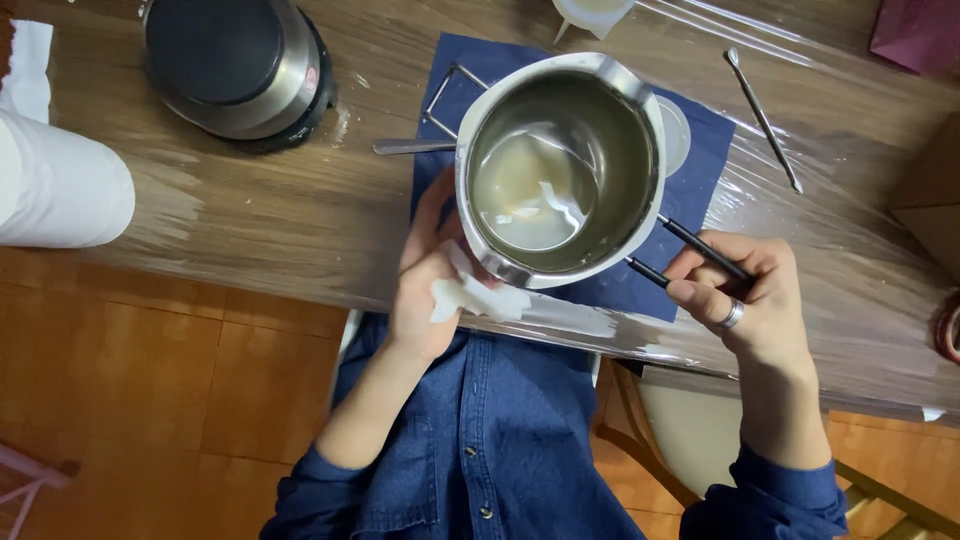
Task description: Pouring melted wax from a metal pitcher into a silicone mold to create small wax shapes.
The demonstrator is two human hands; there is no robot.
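Steel pot [560,170] held tilted over blue mat [700,140] at counter [300,210] centre. Left hand [425,290] at pot's 7 o'clock, fingers clenched on white tissue [475,297]. Right hand [745,295] at 4 o'clock, fingers grasping black handle [690,240]. Pale waxy film seen left inside; wiping judged partly done. Hot plate [235,65] at 10 o'clock.

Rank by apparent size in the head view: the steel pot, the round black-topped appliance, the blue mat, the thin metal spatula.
1. blue mat, though the pot covers much of it.
2. steel pot and round black-topped appliance: too alike to rank; the pot is held nearer the camera and the appliance is cut off.
3. thin metal spatula.
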